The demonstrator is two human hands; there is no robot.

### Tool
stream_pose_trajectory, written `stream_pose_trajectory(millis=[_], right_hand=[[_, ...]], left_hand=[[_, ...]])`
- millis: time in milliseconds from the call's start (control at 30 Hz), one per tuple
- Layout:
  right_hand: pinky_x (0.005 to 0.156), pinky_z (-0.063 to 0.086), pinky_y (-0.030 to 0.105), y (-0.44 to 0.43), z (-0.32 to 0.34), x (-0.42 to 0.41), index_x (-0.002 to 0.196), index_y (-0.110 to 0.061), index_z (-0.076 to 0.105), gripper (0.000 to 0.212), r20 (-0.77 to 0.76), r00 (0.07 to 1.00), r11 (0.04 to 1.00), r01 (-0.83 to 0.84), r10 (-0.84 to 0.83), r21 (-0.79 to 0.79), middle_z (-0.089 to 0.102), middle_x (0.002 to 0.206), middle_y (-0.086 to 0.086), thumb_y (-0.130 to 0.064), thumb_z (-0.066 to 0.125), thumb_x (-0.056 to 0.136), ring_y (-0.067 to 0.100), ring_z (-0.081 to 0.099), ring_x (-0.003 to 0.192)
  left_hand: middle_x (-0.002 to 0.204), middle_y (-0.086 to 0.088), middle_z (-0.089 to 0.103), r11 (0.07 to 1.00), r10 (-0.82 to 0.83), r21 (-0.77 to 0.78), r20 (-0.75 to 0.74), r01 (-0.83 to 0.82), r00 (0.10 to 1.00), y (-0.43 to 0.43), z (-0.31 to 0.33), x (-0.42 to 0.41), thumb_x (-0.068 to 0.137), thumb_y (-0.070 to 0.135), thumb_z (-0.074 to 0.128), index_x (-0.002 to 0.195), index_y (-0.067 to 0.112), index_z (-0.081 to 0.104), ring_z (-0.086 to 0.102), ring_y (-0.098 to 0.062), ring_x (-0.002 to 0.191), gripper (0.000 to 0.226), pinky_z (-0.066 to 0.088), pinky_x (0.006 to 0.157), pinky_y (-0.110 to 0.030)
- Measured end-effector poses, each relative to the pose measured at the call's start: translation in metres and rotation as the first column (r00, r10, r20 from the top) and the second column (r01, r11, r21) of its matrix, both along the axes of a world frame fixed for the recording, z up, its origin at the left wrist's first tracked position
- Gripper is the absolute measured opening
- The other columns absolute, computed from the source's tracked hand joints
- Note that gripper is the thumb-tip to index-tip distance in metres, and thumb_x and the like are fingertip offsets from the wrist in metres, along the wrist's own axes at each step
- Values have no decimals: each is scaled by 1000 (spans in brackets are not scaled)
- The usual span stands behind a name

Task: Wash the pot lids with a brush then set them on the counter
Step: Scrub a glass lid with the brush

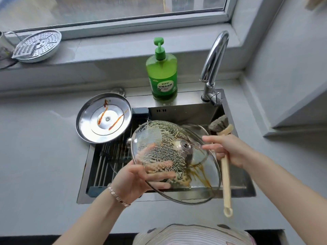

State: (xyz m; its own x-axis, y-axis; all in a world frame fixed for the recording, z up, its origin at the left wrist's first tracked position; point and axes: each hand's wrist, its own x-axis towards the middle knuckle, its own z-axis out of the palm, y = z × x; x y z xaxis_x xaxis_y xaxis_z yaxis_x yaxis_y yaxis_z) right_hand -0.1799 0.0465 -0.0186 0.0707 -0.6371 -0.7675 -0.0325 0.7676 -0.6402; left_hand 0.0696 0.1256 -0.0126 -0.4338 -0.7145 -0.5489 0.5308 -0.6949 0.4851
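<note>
Glass lid (pixel 159 147), clouded with foam, is held above the sink (pixel 235 191) by the left hand (pixel 136 181), whose fingers blur behind it. The right hand (pixel 228 151) grips the brush (pixel 226 172) handle. A larger glass lid (pixel 203 175) beneath is partly hidden. The steel lid (pixel 104 119) rests at the sink's left edge.

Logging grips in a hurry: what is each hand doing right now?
Left hand: holding the soapy glass lid.
Right hand: holding the brush.
</note>
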Motion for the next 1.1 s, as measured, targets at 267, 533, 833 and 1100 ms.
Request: stream_pose_trajectory(millis=[267,533,833,1100], right_hand=[[67,46,29,30,10,27,144,-48,2,51,-878,422,508,-820,227,-264,62,98,-3,-53,20,97,19,61,92],[54,43,31,21,-17,31,144,-46,18,44,-911,402,420,-845,92,-331,62,78,-2,-45,19,100,21,62,72],[52,45,31,19,-12,40,134,-35,47,42,-933,339,346,-867,-118,-359,64,78,3,-44,31,97,24,63,69],[40,12,17,29,-13,46,112,-29,68,37,-950,204,262,-928,-234,-264,54,51,2,-38,48,83,22,50,37]], left_hand=[[110,-37,59,998,55,-33,123,-51,991,5,8,-1,46,-16,31,129,23,46,63,-52,84,93,58,51,-44],[102,-34,64,996,72,-60,202,-61,977,8,14,-7,43,-14,30,117,25,53,63,-53,85,87,57,56,-45],[106,-36,61,991,129,-64,198,-119,972,5,15,-16,42,-14,31,124,18,49,62,-54,85,90,58,53,-45],[106,-35,62,991,127,-61,195,-117,973,5,15,-13,43,-15,31,126,16,48,64,-51,82,90,58,53,-44]])
